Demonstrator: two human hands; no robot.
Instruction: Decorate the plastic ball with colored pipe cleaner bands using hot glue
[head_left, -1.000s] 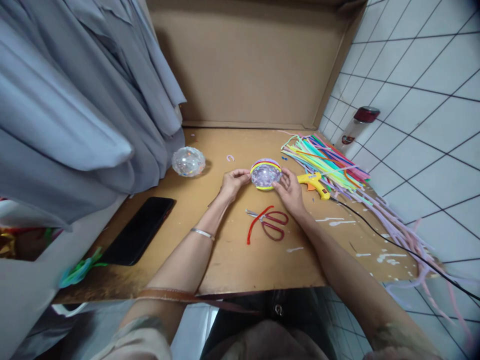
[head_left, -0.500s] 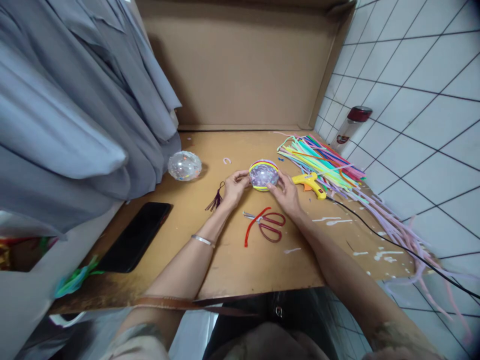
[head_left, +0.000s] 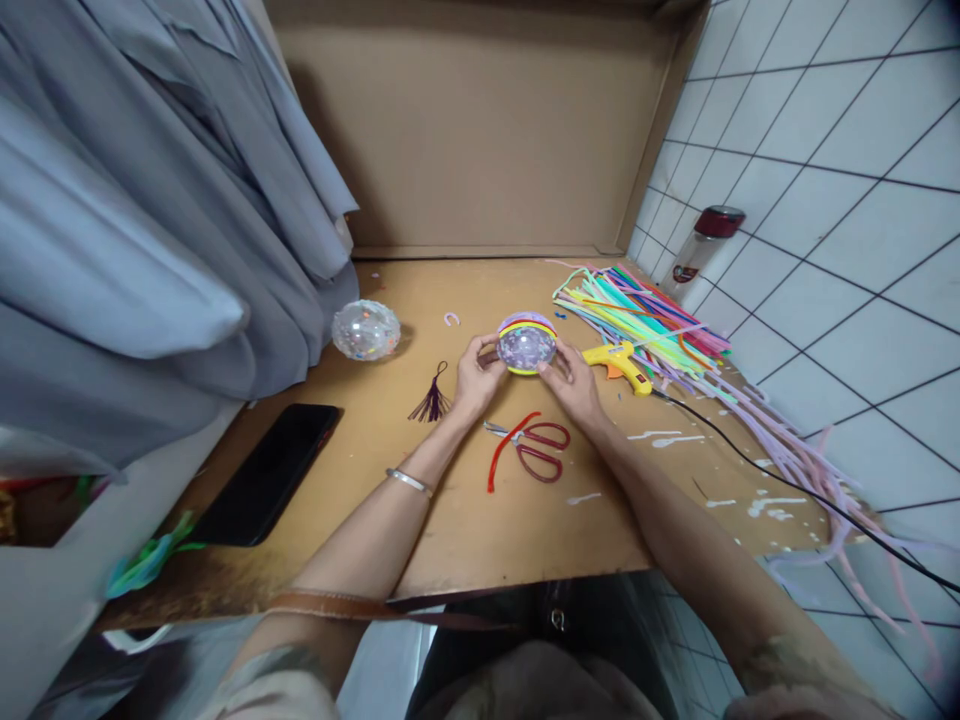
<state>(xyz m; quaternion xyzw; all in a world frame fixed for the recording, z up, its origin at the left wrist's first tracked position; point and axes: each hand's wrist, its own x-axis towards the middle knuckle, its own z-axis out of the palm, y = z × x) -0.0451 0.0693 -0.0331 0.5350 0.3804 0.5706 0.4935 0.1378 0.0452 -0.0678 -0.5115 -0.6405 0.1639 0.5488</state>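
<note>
Between my two hands is a clear plastic ball (head_left: 526, 348) with pale purple patterning and yellow and red strips around it. My left hand (head_left: 480, 378) grips its left side with curled fingers. On the other side, my right hand (head_left: 574, 385) holds it with the thumb at the lower front edge. Below the hands lie red-handled scissors (head_left: 541, 452), with a short red pipe cleaner (head_left: 504, 455) across their blades. A dark purple tassel (head_left: 431, 395) rests left of my left hand. The yellow glue gun (head_left: 622, 365) lies just right of my right hand.
Another clear ball (head_left: 366, 330) stands by the grey curtain (head_left: 150, 220). A bundle of coloured pipe cleaners (head_left: 645, 315) and a red-capped bottle (head_left: 701, 250) are along the tiled wall. A black phone (head_left: 270, 475) lies left; the glue gun's cord (head_left: 750, 460) runs right.
The ball has turned slightly in my hands, so more purple shows above the strips. My left hand has shifted a little down and right, uncovering more of the tassel.
</note>
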